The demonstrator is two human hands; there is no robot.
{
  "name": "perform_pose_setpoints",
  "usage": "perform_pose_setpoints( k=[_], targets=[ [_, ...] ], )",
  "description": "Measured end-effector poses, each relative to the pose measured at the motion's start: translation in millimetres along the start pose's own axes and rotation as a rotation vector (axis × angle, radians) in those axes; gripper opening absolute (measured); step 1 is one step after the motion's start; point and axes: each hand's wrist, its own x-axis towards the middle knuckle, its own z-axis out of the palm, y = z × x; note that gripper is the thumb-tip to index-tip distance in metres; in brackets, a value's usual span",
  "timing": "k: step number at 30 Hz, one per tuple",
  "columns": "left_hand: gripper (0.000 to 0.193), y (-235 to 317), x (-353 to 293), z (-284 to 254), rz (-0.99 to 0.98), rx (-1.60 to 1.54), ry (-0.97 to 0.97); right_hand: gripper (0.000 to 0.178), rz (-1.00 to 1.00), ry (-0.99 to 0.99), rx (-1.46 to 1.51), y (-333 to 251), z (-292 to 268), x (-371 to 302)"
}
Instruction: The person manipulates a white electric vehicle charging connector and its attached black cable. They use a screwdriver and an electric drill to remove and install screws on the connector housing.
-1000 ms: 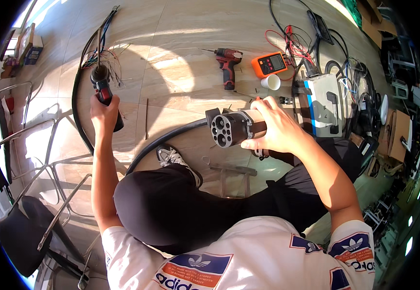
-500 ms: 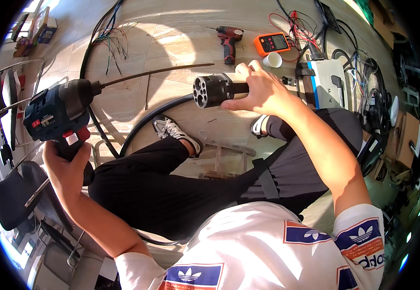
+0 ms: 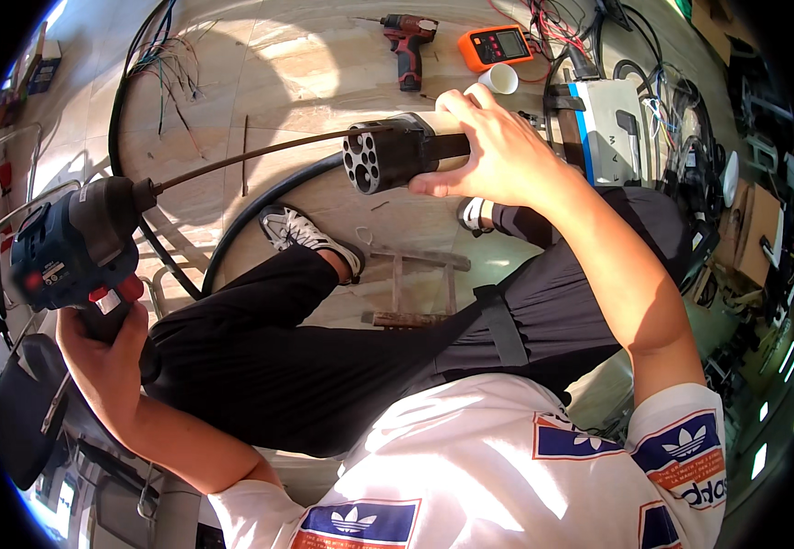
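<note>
My left hand grips the handle of a blue and black power drill at the left, raised near my knee. A long thin bit runs from its chuck toward a black round multi-hole plug. My right hand is wrapped around the back of that plug and holds it up, its holed face turned toward the drill. The bit's tip meets the plug near its top edge. A thick black cable curves from the plug down across the floor.
On the floor at the top lie a red drill, an orange meter, a white cup and a white box with cables. Loose coloured wires lie top left. A small wooden stool stands between my legs.
My left hand lifted the blue drill from the floor and swung its long bit toward the plug. My right hand raised the plug higher and turned its face to the drill.
</note>
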Motion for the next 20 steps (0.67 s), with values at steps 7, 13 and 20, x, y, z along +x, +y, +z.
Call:
perform_pose_setpoints(
  k=[7, 13, 20],
  targets=[
    [0.047, -6.4, 2.9, -1.2, -0.034, -0.023, -0.039, 0.090, 0.045, -0.026, -0.042, -7.1, -1.1, 4.6],
    [0.045, -2.5, 1.3, 3.5, -0.024, -0.027, -0.034, 0.092, 0.044, -0.033, -0.041, -7.6, -1.9, 7.2],
    [0.045, -6.5, 2.2, 2.8, -0.038, -0.082, -0.023, 0.103, -0.020, -0.027, -0.052, -4.6, -1.8, 7.8]
  ],
)
